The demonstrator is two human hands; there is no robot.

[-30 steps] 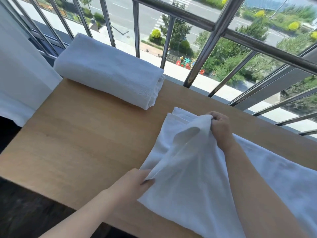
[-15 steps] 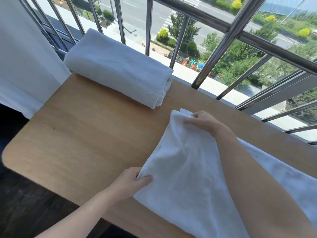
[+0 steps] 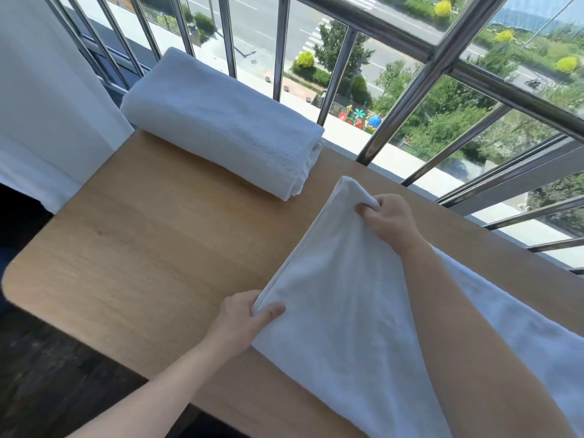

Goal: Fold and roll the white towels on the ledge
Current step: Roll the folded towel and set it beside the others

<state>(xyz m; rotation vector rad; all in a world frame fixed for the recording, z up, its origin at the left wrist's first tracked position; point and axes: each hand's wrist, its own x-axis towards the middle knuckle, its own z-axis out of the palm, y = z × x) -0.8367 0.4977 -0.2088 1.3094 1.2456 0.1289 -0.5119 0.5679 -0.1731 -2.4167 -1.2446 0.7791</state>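
Note:
A white towel (image 3: pixel 341 298) lies folded lengthwise across the right half of the wooden ledge (image 3: pixel 151 248), running off toward the lower right. My left hand (image 3: pixel 246 320) pinches its near left corner, thumb on top. My right hand (image 3: pixel 390 218) grips the far left corner, fingers curled round a bunched edge. The towel's left end is lifted slightly between both hands. A second white towel (image 3: pixel 221 121), rolled into a thick cylinder, rests at the ledge's far left against the railing.
A metal window railing (image 3: pixel 407 99) runs along the ledge's far side, with a street and trees far below. A white curtain (image 3: pixel 41 105) hangs at the left. The ledge's rounded left corner drops to a dark floor (image 3: pixel 47 374).
The loose upper layer has been laid flat onto the towel. My right hand went from pressing flat on the far corner to gripping it, and my left hand now pinches the near corner.

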